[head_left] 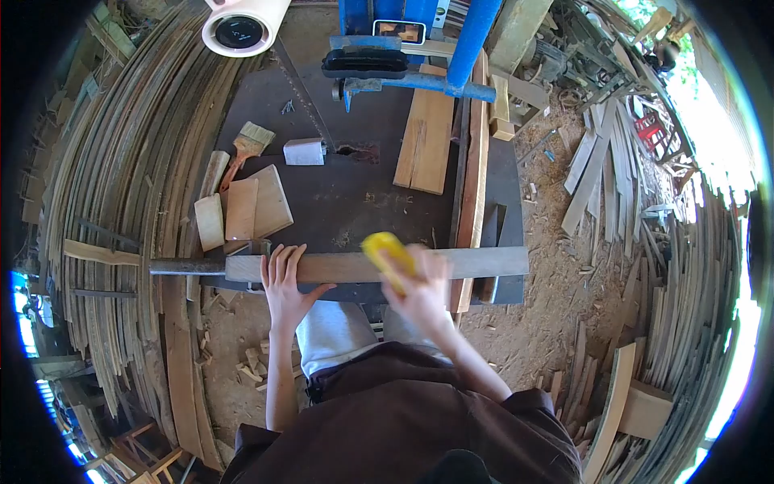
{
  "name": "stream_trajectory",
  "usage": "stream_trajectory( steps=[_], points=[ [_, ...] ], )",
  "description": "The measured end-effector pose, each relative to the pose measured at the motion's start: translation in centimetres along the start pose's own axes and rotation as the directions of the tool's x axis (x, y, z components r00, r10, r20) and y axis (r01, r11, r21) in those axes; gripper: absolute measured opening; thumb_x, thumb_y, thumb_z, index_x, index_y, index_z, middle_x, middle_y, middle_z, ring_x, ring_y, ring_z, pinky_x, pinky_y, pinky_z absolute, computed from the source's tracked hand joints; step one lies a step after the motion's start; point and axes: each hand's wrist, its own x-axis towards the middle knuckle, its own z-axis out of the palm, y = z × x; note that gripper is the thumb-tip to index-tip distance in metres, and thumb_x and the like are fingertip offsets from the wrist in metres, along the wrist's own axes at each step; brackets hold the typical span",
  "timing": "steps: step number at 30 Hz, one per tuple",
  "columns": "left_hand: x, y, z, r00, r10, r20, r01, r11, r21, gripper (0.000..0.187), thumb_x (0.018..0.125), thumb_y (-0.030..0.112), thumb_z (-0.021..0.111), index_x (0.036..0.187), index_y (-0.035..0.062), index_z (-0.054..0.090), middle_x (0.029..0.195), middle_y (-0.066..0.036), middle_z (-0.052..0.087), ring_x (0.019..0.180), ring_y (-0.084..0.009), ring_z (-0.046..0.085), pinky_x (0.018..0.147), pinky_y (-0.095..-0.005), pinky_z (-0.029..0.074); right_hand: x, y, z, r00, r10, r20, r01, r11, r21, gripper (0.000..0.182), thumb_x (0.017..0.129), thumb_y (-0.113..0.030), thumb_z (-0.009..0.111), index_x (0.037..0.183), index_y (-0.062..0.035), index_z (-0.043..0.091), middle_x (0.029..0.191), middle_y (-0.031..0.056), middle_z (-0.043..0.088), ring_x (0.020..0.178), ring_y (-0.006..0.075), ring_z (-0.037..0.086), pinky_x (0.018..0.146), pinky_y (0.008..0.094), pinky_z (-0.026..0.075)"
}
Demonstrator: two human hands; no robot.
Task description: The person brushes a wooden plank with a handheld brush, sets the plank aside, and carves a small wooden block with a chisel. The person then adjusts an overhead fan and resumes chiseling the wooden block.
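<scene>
A long, squared wooden board (484, 264) lies crosswise over the near edge of the dark work table (347, 210). My left hand (286, 278) rests on the board's left part, fingers stretched over it and thumb spread along the near side. In my right hand (423, 286) is a yellow block-shaped tool (389, 252), held against or just over the middle of the board; motion blur hides its exact kind and whether it touches. By the board's left end there is a metal bar (187, 267).
On the table are a paintbrush (251, 142), wood offcuts (270, 198), a small whitish block (305, 152) and a flat plank (426, 145). A saw blade (302, 93) rises behind, beside a blue machine frame (476, 40). Stacked wood strips (105, 202) line the left side.
</scene>
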Motion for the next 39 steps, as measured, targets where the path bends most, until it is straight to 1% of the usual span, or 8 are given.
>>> stream_trajectory(
  steps=[5, 7, 9, 11, 20, 25, 33, 39],
  points=[
    [-0.1, -0.1, 0.2, 1.0, 0.012, -0.007, -0.012, 1.0, -0.009, 0.087, 0.067, 0.056, 0.082, 0.136, 0.0128, 0.052, 0.129, -0.007, 0.055, 0.132, -0.0277, 0.045, 0.116, -0.0546, 0.022, -4.9, 13.1, -7.9, 0.912, 0.295, -0.286, -0.372, 0.887, -0.273, 0.044, 0.08, -0.014, 0.076, 0.122, -0.0212, 0.072, 0.109, 0.0091, 0.061, 0.101, 0.0255, 0.054, 0.088, 0.0433, 0.045],
    [0.0, -0.2, 0.1, 0.999, 0.022, -0.031, -0.022, 1.0, -0.006, 0.086, 0.067, 0.056, 0.082, 0.136, 0.0127, 0.052, 0.129, -0.007, 0.055, 0.131, -0.0277, 0.046, 0.116, -0.0546, 0.023, -6.4, 16.9, -9.8, 0.851, 0.455, -0.262, -0.478, 0.878, -0.028, 0.045, 0.08, -0.014, 0.077, 0.125, -0.0209, 0.07, 0.108, 0.0089, 0.061, 0.102, 0.0251, 0.055, 0.087, 0.0435, 0.047],
    [0.0, 0.0, -0.1, 1.0, 0.009, -0.03, -0.009, 1.0, -0.002, 0.086, 0.067, 0.056, 0.082, 0.136, 0.0126, 0.052, 0.128, -0.007, 0.056, 0.131, -0.028, 0.046, 0.116, -0.0543, 0.023, -6.0, 17.1, -9.5, 0.857, 0.459, -0.233, -0.467, 0.884, 0.021, 0.045, 0.081, -0.016, 0.076, 0.125, -0.0222, 0.07, 0.107, 0.009, 0.061, 0.102, 0.0257, 0.055, 0.088, 0.0437, 0.048],
    [-0.1, 0.0, -0.1, 1.0, 0.016, -0.025, -0.016, 1.0, -0.011, 0.086, 0.067, 0.056, 0.082, 0.136, 0.0125, 0.052, 0.128, -0.008, 0.056, 0.13, -0.0283, 0.047, 0.116, -0.0541, 0.023, -4.3, 14.4, -8.2, 0.941, 0.232, -0.247, -0.308, 0.892, -0.332, 0.046, 0.08, -0.016, 0.076, 0.126, -0.022, 0.07, 0.107, 0.0098, 0.061, 0.103, 0.0281, 0.055, 0.09, 0.0456, 0.046],
    [-0.6, -1.2, 1.0, 1.0, 0.017, -0.01, -0.017, 0.999, 0.036, 0.085, 0.068, 0.057, 0.08, 0.132, 0.0077, 0.054, 0.129, -0.011, 0.055, 0.132, -0.0315, 0.045, 0.116, -0.0541, 0.024, 2.8, -4.6, 5.4, 0.974, -0.22, 0.063, 0.218, 0.975, 0.038, 0.053, 0.088, -0.031, 0.067, 0.14, -0.0374, 0.055, 0.121, 0.0125, 0.051, 0.109, 0.0314, 0.051, 0.102, 0.0541, 0.038],
    [0.0, -0.2, 0.1, 1.0, 0.028, 0.001, -0.028, 0.999, 0.036, 0.086, 0.069, 0.057, 0.08, 0.134, 0.0071, 0.053, 0.13, -0.012, 0.055, 0.133, -0.032, 0.044, 0.115, -0.0547, 0.025, 2.2, -2.6, 2.6, 0.989, -0.113, 0.092, 0.112, 0.994, 0.015, 0.054, 0.085, -0.031, 0.071, 0.137, -0.0377, 0.058, 0.12, 0.0115, 0.05, 0.111, 0.0308, 0.049, 0.103, 0.0544, 0.037],
    [-0.1, -0.1, 0.1, 1.0, 0.018, -0.006, -0.018, 1.0, 0.024, 0.087, 0.069, 0.059, 0.079, 0.136, 0.0115, 0.051, 0.13, -0.008, 0.055, 0.132, -0.0309, 0.045, 0.115, -0.0562, 0.024, -5.0, 13.4, -8.7, 0.852, 0.378, -0.361, -0.494, 0.81, -0.317, 0.053, 0.075, -0.012, 0.078, 0.126, -0.0259, 0.068, 0.109, 0.0082, 0.059, 0.101, 0.0257, 0.052, 0.086, 0.0425, 0.048],
    [0.0, -0.2, 0.2, 0.999, 0.034, -0.005, -0.034, 0.999, 0.036, 0.087, 0.069, 0.058, 0.079, 0.137, 0.0111, 0.051, 0.13, -0.01, 0.054, 0.132, -0.0309, 0.045, 0.116, -0.0559, 0.024, -1.0, 5.7, -4.2, 0.969, 0.19, -0.156, -0.211, 0.969, -0.13, 0.057, 0.071, -0.019, 0.079, 0.126, -0.0277, 0.069, 0.106, 0.0114, 0.057, 0.1, 0.0305, 0.054, 0.087, 0.0449, 0.045]
  ],
)
